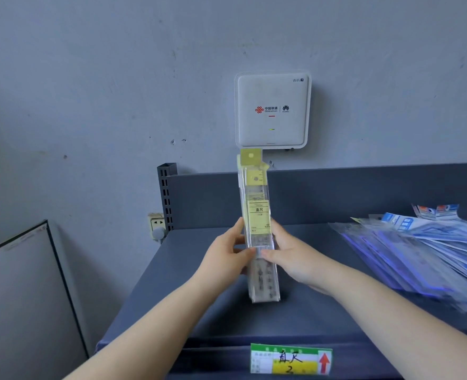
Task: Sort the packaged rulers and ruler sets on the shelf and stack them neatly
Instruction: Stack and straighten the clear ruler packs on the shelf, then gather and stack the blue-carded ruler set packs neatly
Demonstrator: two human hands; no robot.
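Grip: both hands held one bundle of packaged straight rulers [259,237] upright at the centre of the frame; the left hand [228,256] clasped its left edge, thumb across the front, and the right hand [290,259] clasped its right edge, fingers curled behind.
Bundle: clear sleeves with yellow header cards and a yellow label printed 直尺; the tops of the cards stood uneven, one higher than the others.
Bundle's foot: its lower end was at the shelf surface [199,270]; whether it touched could not be told.
Shelf: a dark grey-blue metal deck with a raised back panel, filling the lower centre and right of the frame.
Loose pile: blue-and-clear packaged ruler sets [419,250] lay fanned on the shelf at the right edge of the frame, well apart from the hands.
Shelf tag: a green and yellow price label [291,359] with handwritten 直尺 and a red arrow sat on the front lip, bottom centre.
Upright: a slotted shelf post [166,196] stood at the shelf's back left corner.
Wall: a white WiFi router [272,109] hung just above the bundle's top; a wall socket [157,224] sat beside the post.
Lower left: a pale framed board [21,297] leaned there.
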